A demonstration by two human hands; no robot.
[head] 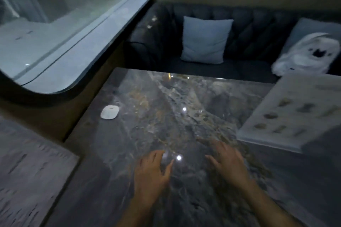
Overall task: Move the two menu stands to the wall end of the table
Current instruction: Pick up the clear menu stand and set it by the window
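Both my hands, left (150, 168) and right (227, 162), hover open and empty over the table (166, 108), nearer menu stand (293, 114) just off right, so right hand's closer.

A dark grey marble table (166, 116) with pale and golden veins is filling most of the view, its glossy top reflecting small points of light. A small white oval object (109, 112) is lying on the table near its left edge, and a large pale menu card (287, 114), printed with blurred little pictures, is sitting at the right side. Two bare hands, left (150, 173) and right (228, 162), are hovering over the near part with fingers spread; contact with the surface is unclear.
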